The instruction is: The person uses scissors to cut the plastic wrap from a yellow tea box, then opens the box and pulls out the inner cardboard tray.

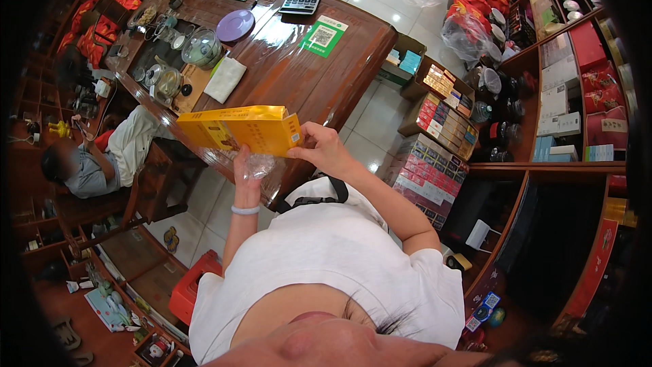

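A long yellow cardboard box (239, 127) with printed writing is held level over the near edge of the wooden table (326, 81). My left hand (244, 165) supports it from beneath, the thumb against its near face. Crumpled clear plastic film (260, 165) hangs by that palm. At the box's right end, my right hand (323, 148) pinches an end flap between thumb and fingers. That end looks partly unfolded. The box's contents are hidden.
On the table are a calculator (300, 1), a green card with a printed code (324, 35), a purple plate (235, 25), a folded white cloth (225, 80) and glass teaware (201, 48). A person (97, 158) sits at left. Stacked cartons (428, 178) stand on the floor at right.
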A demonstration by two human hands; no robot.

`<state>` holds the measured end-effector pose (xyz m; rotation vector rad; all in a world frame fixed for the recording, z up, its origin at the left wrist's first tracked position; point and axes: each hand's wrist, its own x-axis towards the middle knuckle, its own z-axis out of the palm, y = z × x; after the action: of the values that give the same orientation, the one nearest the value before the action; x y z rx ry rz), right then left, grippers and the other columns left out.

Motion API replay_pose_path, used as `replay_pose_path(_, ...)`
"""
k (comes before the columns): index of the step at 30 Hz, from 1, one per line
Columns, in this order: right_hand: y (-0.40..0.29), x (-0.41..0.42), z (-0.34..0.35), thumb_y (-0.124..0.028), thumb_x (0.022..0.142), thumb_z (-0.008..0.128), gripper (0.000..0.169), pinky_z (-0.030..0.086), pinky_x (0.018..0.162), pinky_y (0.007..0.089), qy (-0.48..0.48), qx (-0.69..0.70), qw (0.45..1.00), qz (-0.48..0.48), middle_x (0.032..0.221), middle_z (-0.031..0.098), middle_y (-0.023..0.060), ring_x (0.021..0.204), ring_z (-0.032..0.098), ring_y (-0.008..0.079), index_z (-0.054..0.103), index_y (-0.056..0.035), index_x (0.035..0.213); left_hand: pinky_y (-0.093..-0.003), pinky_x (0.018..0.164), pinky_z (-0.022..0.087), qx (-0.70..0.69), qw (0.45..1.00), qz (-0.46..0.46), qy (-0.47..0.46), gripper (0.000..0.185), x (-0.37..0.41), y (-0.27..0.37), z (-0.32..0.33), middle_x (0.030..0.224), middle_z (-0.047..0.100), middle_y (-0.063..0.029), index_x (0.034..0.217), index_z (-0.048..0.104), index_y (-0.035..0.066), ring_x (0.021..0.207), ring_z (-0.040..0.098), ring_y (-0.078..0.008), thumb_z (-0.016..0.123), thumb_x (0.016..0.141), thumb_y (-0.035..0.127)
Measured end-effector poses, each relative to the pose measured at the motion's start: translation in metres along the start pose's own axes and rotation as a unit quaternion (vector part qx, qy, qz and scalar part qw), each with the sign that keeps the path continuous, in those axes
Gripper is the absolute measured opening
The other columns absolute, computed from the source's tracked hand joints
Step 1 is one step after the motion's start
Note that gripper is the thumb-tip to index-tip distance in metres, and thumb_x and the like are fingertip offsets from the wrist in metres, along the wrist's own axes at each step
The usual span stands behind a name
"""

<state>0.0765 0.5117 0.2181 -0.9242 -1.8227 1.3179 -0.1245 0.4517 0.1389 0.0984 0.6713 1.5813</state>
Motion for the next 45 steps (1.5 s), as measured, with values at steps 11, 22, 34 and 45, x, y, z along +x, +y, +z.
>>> replay_pose_path(11, 0.022, -0.008, 0.016, -0.008, 0.073, 0.066, 0.022, 0.043, 0.048, 0.0207, 0.143, 0.026, 0.989, 0.039, 0.058, 0.051, 0.003, 0.053, 0.052, 0.0081, 0.045, -0.0032, 0.073, -0.0371, 0.086, 0.044, 0.067, 0.998, -0.009, -0.005, 0.038, -0.001, -0.006, -0.006, 0.11, 0.055, -0.0111, 0.114, 0.048, 0.003, 0.098, 0.054, -0.0257, 0.057, 0.081, 0.019)
replay_pose_path(22, -0.002, -0.005, 0.006, -0.002, 0.072, 0.064, 0.017, 0.044, 0.057, 0.0212, 0.075, 0.014, 0.993, -0.091, 0.084, 0.054, 0.0043, 0.066, 0.052, 0.0097, 0.051, -0.0014, 0.082, -0.0427, 0.092, 0.038, -0.044, 0.999, -0.012, 0.008, 0.037, 0.01, -0.004, -0.004, 0.115, 0.052, -0.0116, 0.116, 0.047, 0.004, 0.105, 0.049, -0.028, 0.053, 0.084, 0.022)
replay_pose_path(34, -0.015, -0.017, 0.021, 0.004, 0.068, 0.061, 0.038, 0.045, 0.059, 0.0297, 0.136, -0.131, 0.947, -0.259, 0.086, 0.052, 0.0095, 0.071, 0.052, 0.0227, 0.056, -0.0019, 0.106, -0.038, 0.093, 0.039, -0.102, 0.986, -0.102, -0.078, 0.044, -0.005, -0.027, 0.014, 0.111, 0.055, -0.0095, 0.114, 0.05, 0.005, 0.104, 0.05, -0.0244, 0.064, 0.076, 0.024)
replay_pose_path(45, 0.009, -0.033, 0.034, 0.0, 0.063, 0.058, 0.027, 0.045, 0.058, 0.0286, 0.042, -0.157, 0.933, -0.32, 0.075, 0.052, 0.0023, 0.064, 0.054, 0.0181, 0.064, -0.0099, 0.087, -0.0377, 0.088, 0.043, -0.08, 0.985, -0.121, -0.098, 0.085, -0.01, -0.005, 0.068, 0.108, 0.049, -0.015, 0.119, 0.038, 0.0, 0.1, 0.05, -0.0247, 0.046, 0.07, 0.069)
